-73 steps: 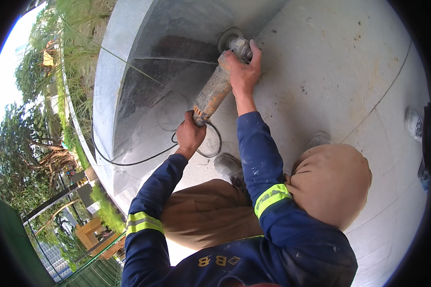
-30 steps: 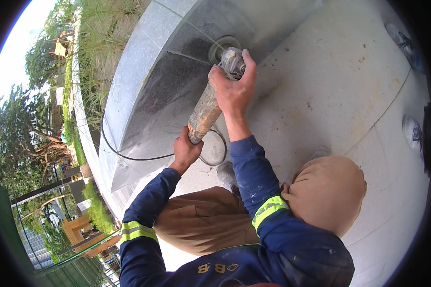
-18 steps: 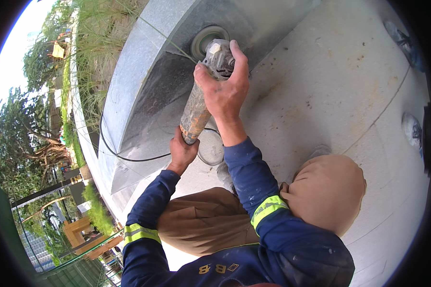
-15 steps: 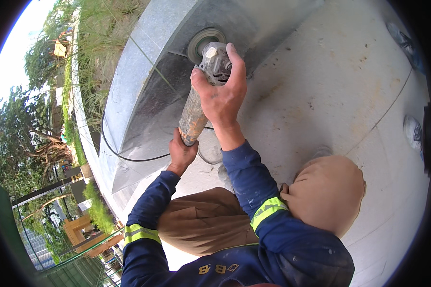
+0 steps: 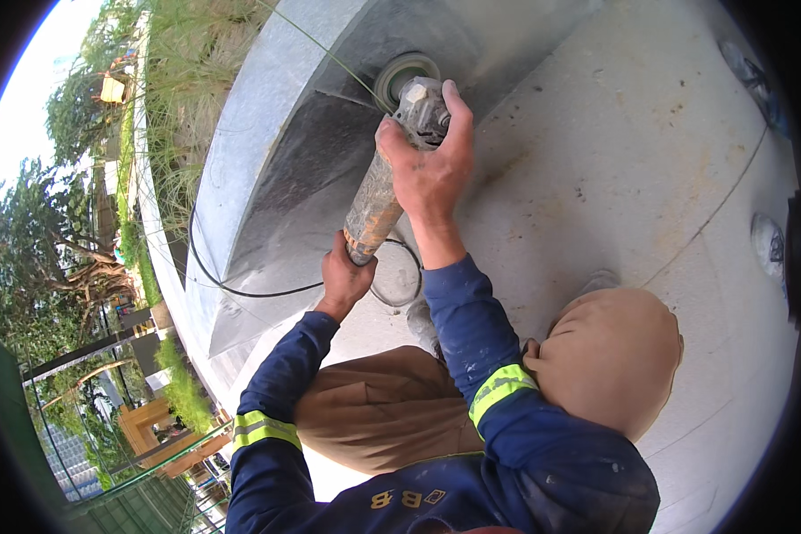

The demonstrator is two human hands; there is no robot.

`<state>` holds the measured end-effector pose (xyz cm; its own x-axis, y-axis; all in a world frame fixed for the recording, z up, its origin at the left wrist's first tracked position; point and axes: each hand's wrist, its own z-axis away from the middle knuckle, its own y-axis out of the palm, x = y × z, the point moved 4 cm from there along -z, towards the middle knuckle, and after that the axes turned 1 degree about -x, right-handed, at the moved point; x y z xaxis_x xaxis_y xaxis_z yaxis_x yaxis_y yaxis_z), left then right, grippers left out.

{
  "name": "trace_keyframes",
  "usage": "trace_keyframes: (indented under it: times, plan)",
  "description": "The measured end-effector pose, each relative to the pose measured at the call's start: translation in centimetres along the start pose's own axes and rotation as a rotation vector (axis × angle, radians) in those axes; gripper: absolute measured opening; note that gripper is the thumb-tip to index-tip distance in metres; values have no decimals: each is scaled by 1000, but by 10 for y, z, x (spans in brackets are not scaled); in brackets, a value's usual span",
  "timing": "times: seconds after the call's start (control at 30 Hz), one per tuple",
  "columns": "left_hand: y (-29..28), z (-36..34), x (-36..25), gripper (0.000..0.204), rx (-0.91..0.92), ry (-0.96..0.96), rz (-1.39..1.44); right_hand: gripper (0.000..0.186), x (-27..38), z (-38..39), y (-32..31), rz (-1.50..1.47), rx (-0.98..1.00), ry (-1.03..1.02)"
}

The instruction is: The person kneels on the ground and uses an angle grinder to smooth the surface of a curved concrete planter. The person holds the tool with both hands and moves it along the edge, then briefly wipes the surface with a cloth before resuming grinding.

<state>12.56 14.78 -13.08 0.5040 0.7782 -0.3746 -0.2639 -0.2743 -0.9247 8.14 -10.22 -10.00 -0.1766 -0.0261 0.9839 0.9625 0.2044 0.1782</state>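
My right hand [image 5: 429, 173] wraps round the front housing of a dusty, worn orange-and-grey angle grinder [image 5: 371, 200], thumb and fingers on either side. Lower down, my left hand [image 5: 347, 280] grips its rear end. The grinder's round disc [image 5: 393, 71] is against the dark grey side face of a curved stone edging [image 5: 240, 151], partly hidden behind the tool head. A black cable [image 5: 267, 295] loops from beside the rear end over the pale ground and up the edging. A thin green blade of grass hangs across the face near the disc.
A pale, stained floor [image 5: 614, 178] spans the right, with another person's shoes [image 5: 765, 245] at the rim. My brown-trousered knees [image 5: 601, 356] are bent below my arms. Long grass [image 5: 173, 107] grows behind the edging; trees, wooden structures and green fencing lie at the left.
Both hands and the grinder have shifted slightly right since half a second ago, after moving left earlier. Compared with 2.4 seconds ago, the disc sits a little further left along the stone face.
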Motion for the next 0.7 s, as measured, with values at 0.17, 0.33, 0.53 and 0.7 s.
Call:
trace_keyframes:
  times: [0.17,0.33,0.53,0.7]
  plan:
    - [2,-1,-1,45,69,-100,-18,75,-17,0,-1,-14,-6,65]
    - [20,0,-5,46,253,-179,-185,77,-89,-1,-20,62,-58,309]
    - [7,-1,4,44,143,-131,-134,77,-44,3,-9,27,-24,191]
    - [-11,0,-1,43,-43,10,31,79,7,8,4,-94,70,16]
